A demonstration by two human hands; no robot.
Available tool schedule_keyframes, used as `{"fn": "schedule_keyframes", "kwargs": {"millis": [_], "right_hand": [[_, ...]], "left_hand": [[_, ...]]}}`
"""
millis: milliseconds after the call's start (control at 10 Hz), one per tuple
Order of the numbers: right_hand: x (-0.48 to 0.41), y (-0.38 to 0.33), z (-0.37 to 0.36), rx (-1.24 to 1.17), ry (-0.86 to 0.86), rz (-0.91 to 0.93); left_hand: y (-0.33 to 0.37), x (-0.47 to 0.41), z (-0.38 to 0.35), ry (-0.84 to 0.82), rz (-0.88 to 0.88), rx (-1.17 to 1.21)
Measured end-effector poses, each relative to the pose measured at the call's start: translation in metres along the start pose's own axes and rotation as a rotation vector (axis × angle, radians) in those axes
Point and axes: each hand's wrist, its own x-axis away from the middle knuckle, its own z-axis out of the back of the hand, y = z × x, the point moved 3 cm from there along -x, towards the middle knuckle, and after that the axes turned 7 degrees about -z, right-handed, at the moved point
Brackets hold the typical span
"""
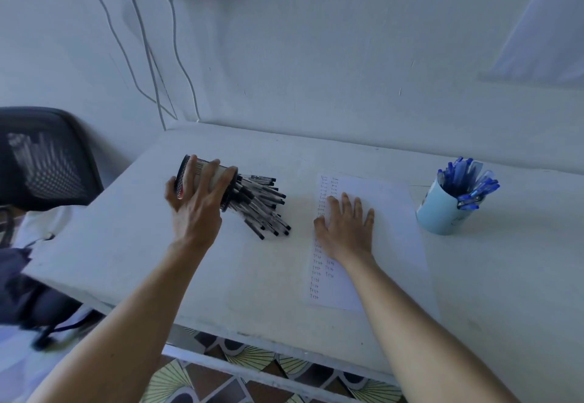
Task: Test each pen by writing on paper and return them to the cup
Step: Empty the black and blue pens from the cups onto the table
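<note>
Left hand point(196, 200) grips the mesh cup point(207, 172), fingers spread and curled over its side. The cup lies tipped at left, mouth facing right, evidently to spill the black pens point(259, 207) onto the table point(158, 260) beside the paper point(388, 229). Right hand point(346, 225) lies flat on the sheet, fingers straight, holding nothing (probably steadying it). Blue cup point(437, 210) of blue pens point(467, 181) stands upright, far right.

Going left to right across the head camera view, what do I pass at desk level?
Black mesh chair → tipped pen holder → spilled black pens → sheet of paper → light blue cup holding blue pens.
</note>
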Motion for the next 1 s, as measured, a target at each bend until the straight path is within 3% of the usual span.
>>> {"fn": "schedule_keyframes", "kwargs": {"millis": [300, 800, 1000], "right_hand": [[0.001, 0.000, 0.000, -0.006, 0.001, -0.006], [0.001, -0.001, -0.003, -0.011, 0.015, -0.019], [0.001, -0.001, -0.002, -0.015, 0.022, -0.015]], "left_hand": [[-0.020, 0.017, 0.000, -0.056, 0.096, -0.032], [-0.068, 0.033, 0.004, -0.131, 0.459, -0.035], [-0.073, 0.029, 0.007, -0.069, 0.591, 0.058]]}}
